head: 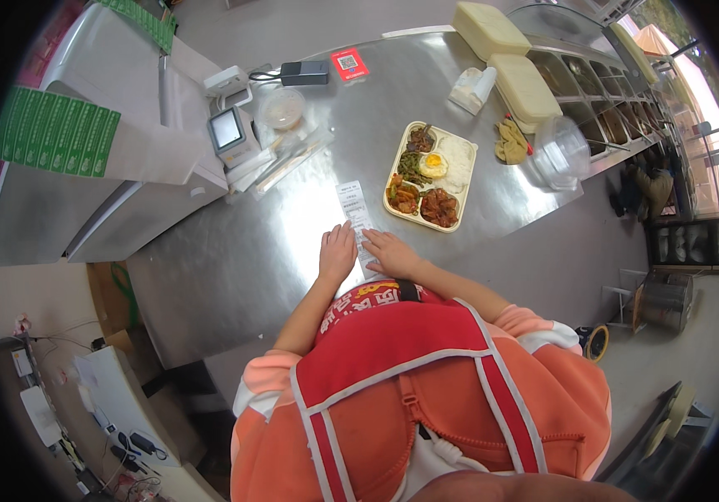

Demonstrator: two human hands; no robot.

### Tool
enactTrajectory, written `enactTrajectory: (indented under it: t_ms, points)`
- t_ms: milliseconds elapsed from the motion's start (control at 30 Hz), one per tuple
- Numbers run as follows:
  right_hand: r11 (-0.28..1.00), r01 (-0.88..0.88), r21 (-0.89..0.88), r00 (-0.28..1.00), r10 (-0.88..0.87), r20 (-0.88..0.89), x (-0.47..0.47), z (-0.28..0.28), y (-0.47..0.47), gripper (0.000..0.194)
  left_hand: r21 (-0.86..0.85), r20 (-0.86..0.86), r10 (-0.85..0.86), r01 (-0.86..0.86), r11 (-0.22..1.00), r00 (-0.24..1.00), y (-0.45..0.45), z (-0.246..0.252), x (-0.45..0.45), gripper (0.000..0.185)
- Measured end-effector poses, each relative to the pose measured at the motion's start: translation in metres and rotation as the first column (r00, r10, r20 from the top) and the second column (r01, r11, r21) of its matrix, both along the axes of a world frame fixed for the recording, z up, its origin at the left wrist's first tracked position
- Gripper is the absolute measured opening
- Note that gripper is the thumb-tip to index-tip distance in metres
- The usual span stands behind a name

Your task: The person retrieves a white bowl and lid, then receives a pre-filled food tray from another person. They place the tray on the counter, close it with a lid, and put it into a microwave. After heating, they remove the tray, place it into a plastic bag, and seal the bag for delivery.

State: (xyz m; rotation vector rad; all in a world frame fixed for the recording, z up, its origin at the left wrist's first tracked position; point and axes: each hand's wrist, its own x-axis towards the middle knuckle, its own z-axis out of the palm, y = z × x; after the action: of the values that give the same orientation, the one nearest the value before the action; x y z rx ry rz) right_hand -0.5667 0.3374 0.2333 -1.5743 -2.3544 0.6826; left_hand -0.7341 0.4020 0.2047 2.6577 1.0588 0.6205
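A long printed paper receipt (352, 199) lies on the steel counter in front of me, with its lower end near my apron. My left hand (338, 254) rests palm down along its left side, fingertips at the paper's edge. From the other side, my right hand (392, 253) lies flat with spread fingers reaching over the strip. Neither hand grips anything. Just beyond my right hand sits an uncovered cream meal tray (467, 196). Its compartments hold white rice (457, 164), a fried egg (433, 165), chopped green vegetables (413, 169) and several saucy cooked dishes.
Left on the steel counter (221, 276) stand a small screen device (227, 132), wrapped utensils (290, 160) and a round lidded container (282, 108). At right are stacked cream boxes (525, 88), a yellowish cloth (511, 143) and clear plastic containers (561, 152), beside steel food pans (610, 122).
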Motion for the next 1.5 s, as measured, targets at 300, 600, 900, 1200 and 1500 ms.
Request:
enactTrajectory:
  t_ms: [300, 600, 900, 1200, 1500]
  points:
    - [0.932, 0.357, -0.071, 0.891, -0.362, -0.276, 0.021, 0.008, -0.04, 0.035, -0.025, -0.04, -0.045, 0.044, 0.999, 0.998, 0.005, 0.003, -0.002, 0.031]
    - [0.828, 0.505, -0.245, 0.794, -0.557, -0.243, 0.026, 0.024, -0.043, 0.05, -0.035, -0.066, -0.046, 0.044, 0.998, 0.997, 0.008, 0.005, -0.002, 0.034]
    - [0.748, 0.589, -0.306, 0.712, -0.66, -0.242, 0.028, 0.038, -0.037, 0.059, -0.059, -0.058, -0.037, 0.033, 0.998, 0.998, 0.01, 0.006, -0.004, 0.035]
    - [0.636, 0.746, -0.198, 0.586, -0.768, -0.259, 0.026, 0.028, -0.045, 0.068, -0.069, -0.06, -0.043, 0.039, 0.997, 0.997, 0.013, 0.005, -0.005, 0.037]
    - [0.913, 0.276, -0.301, 0.95, -0.306, -0.056, 0.014, 0.027, -0.018, 0.059, -0.051, -0.04, -0.041, 0.039, 0.998, 0.998, 0.014, 0.003, -0.006, 0.037]
